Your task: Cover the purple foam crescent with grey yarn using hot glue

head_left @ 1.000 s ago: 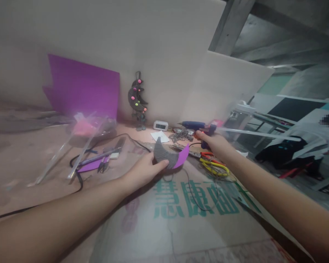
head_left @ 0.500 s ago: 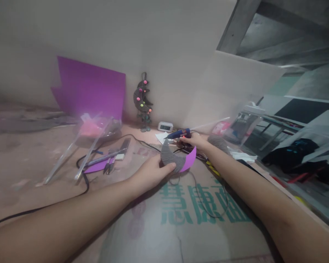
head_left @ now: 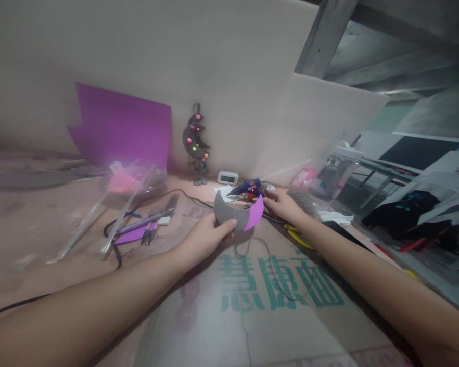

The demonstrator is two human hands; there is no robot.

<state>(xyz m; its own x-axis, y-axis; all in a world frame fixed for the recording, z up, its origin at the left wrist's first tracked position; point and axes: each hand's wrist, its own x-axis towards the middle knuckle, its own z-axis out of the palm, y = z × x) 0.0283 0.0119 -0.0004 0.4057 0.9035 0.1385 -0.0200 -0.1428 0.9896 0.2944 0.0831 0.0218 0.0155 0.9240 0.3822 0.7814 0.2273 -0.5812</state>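
My left hand (head_left: 202, 235) grips a crescent-shaped piece (head_left: 235, 213), grey yarn wound over most of it, purple foam showing at its right tip. It is held just above the cardboard sheet (head_left: 260, 300). My right hand (head_left: 281, 204) rests right of the crescent, fingers curled near the blue glue gun (head_left: 245, 187), whose red light glows. Whether that hand still holds the gun is hidden by the crescent. A grey yarn strand (head_left: 270, 265) trails from the crescent across the cardboard.
A finished dark moon ornament (head_left: 195, 140) with coloured dots hangs on the wall beside a purple foam sheet (head_left: 122, 125). A small white clock (head_left: 228, 177), scissors and pens (head_left: 149, 224), a black cable (head_left: 112, 244), clear glue sticks (head_left: 84, 224), a pink bag (head_left: 122, 178) and yellow pliers (head_left: 298, 235) lie around.
My right hand carried the glue gun from the right side in toward the crescent and lowered it behind the piece. My left hand kept hold of the crescent.
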